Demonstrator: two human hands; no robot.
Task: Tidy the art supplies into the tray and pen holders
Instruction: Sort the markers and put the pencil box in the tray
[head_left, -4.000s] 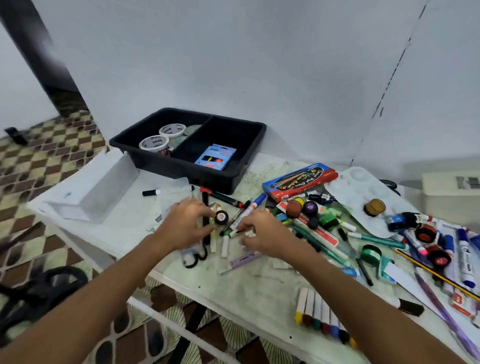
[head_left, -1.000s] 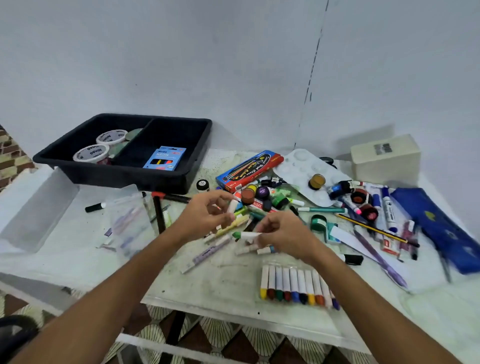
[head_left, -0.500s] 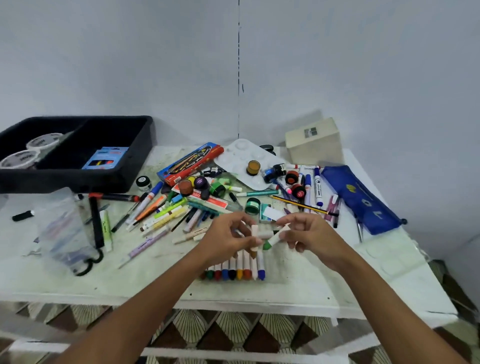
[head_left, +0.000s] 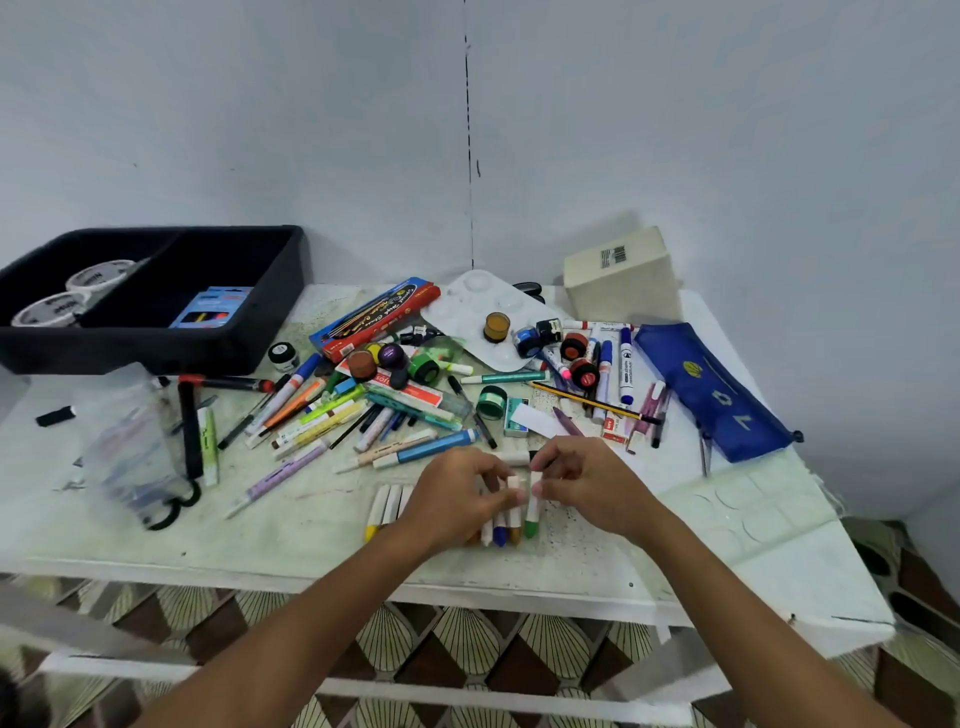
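A row of short white markers (head_left: 387, 506) with coloured tips lies near the table's front edge. My left hand (head_left: 457, 499) covers the row's middle and pinches the top of one marker there. My right hand (head_left: 587, 483) pinches a green-tipped marker (head_left: 532, 512) at the row's right end, laid in line with the others. A jumble of pens and markers (head_left: 332, 415) is spread behind the hands. The black two-part tray (head_left: 156, 343) stands at the back left, holding tape rolls (head_left: 96, 275) and a blue card pack (head_left: 210, 309).
A clear plastic holder (head_left: 130, 452) lies on its side at the left, over black scissors (head_left: 176, 506). Small paint pots (head_left: 392, 358), a white palette (head_left: 467, 306), a red pencil box (head_left: 374, 317), a blue pencil case (head_left: 711, 389) and a cream box (head_left: 621, 275) fill the back and right.
The view swung right, away from the tray. Both hands came down from above the table to the marker row, and the green-tipped marker now lies at its right end.
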